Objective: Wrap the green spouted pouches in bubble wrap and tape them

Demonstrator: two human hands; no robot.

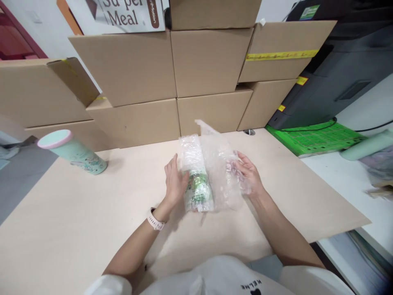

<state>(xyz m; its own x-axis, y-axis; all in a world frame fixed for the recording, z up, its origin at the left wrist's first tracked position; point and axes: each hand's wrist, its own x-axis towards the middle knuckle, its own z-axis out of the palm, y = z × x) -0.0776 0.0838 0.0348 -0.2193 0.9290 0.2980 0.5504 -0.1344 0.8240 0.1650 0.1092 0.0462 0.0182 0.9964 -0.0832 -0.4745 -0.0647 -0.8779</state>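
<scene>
A white and green package lies in the middle of the table, wrapped in clear bubble wrap. My left hand rests along the package's left side, its thumb on the wrapped surface and its fingers around the edge. On the right, my right hand pinches a loose sheet of the bubble wrap, which stands out to the right of the package. What is inside the wrapping shows only as a green print behind plastic.
A mint tumbler with a pink rim stands at the left. Stacked cardboard boxes line the table's back. At the right are a green crate, a dark grey case and a pale green roll. The wooden tabletop ends at the right.
</scene>
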